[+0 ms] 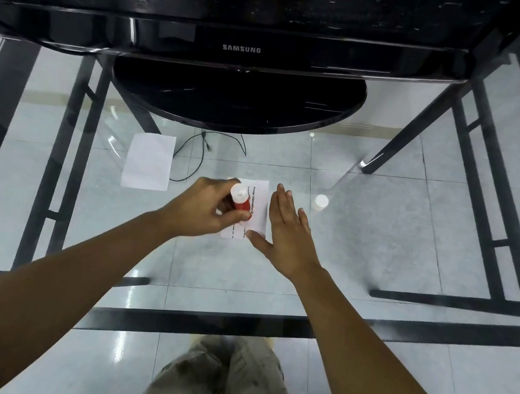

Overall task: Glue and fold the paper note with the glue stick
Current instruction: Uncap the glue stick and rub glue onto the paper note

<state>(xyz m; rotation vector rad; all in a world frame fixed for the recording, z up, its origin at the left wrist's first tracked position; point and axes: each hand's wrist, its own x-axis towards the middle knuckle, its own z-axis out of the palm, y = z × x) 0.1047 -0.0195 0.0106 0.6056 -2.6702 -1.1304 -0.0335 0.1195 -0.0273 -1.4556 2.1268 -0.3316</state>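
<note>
A small white paper note (259, 208) with printed text lies on the glass table (382, 238). My left hand (204, 210) grips a red glue stick (241, 201) with a white end, held tilted over the note's left part; whether its tip touches the paper is hidden. My right hand (290, 233) lies flat with fingers spread on the note's right edge, thumb on its near corner. The glue stick's white cap (321, 202) stands apart on the glass to the right.
A second blank white paper (148, 161) lies to the left on the glass. A black monitor (247, 16) on a round base (237, 100) stands at the back. A cable (196, 158) shows below the glass. The table's near edge (196, 320) runs in front of my legs.
</note>
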